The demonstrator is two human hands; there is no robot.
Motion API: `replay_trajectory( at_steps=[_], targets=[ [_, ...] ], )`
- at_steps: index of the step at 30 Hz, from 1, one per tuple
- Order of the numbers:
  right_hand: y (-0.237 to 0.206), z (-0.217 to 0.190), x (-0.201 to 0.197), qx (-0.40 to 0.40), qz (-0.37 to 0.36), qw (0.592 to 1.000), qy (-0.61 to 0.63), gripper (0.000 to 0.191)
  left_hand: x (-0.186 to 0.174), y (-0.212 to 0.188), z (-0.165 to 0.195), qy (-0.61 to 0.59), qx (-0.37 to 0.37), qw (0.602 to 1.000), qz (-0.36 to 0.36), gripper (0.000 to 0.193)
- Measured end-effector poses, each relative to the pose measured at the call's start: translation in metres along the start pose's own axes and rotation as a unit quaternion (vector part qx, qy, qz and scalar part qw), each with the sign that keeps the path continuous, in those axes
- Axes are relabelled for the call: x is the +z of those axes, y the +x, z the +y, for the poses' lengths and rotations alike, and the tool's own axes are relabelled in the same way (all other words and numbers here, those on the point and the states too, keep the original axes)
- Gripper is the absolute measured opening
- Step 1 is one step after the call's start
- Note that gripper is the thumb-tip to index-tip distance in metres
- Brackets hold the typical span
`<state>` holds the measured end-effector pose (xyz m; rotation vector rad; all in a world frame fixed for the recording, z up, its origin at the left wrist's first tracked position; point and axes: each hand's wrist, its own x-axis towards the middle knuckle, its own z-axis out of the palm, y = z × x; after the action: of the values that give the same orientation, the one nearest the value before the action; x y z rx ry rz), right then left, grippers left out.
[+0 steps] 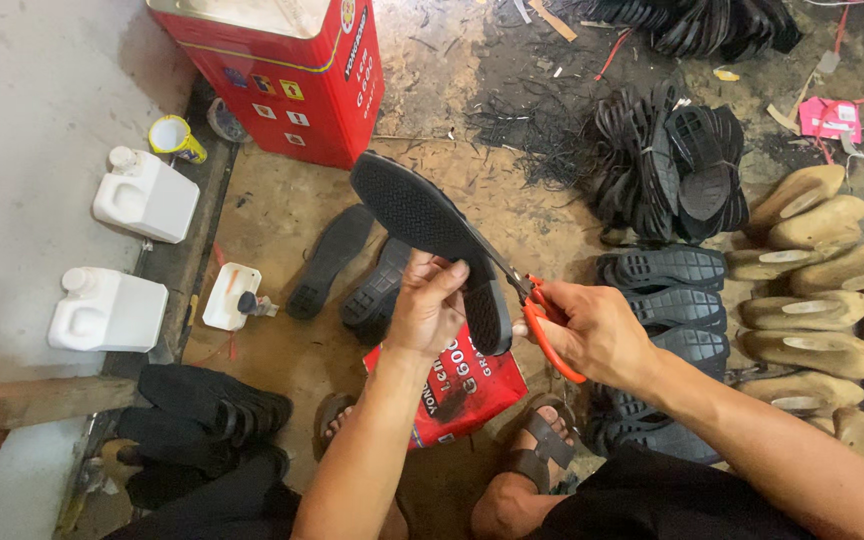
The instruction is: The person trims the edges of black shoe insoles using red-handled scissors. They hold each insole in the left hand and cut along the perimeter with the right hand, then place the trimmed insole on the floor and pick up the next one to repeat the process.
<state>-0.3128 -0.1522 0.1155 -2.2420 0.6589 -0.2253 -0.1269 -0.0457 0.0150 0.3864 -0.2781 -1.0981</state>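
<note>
My left hand (429,305) grips a black rubber shoe sole (418,212) near its heel end, holding it up with the textured tread facing me. My right hand (597,333) holds a pair of scissors with orange handles (544,318). The scissor blades reach left along the sole's edge, touching it near my left fingers. Both forearms come in from the bottom of the view.
A red metal can (287,70) stands at the top. Two black soles (352,270) lie on the floor, a red flat tin (467,390) below them. Stacked black soles (667,285) and wooden shoe lasts (817,290) fill the right. White jugs (142,195) sit left.
</note>
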Motion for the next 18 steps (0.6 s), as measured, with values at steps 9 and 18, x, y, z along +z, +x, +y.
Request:
replay_trajectory(
  at_steps=[9,18],
  targets=[
    [0.001,0.005,-0.008,0.084,-0.079,0.992,0.049,0.035,-0.006,0.003,0.006,-0.007,0.003,1.000,-0.023,0.032],
    [0.000,0.001,-0.006,0.107,-0.073,0.990,0.059,0.039,-0.018,0.003,0.001,0.067,0.004,0.998,-0.021,0.030]
  ],
)
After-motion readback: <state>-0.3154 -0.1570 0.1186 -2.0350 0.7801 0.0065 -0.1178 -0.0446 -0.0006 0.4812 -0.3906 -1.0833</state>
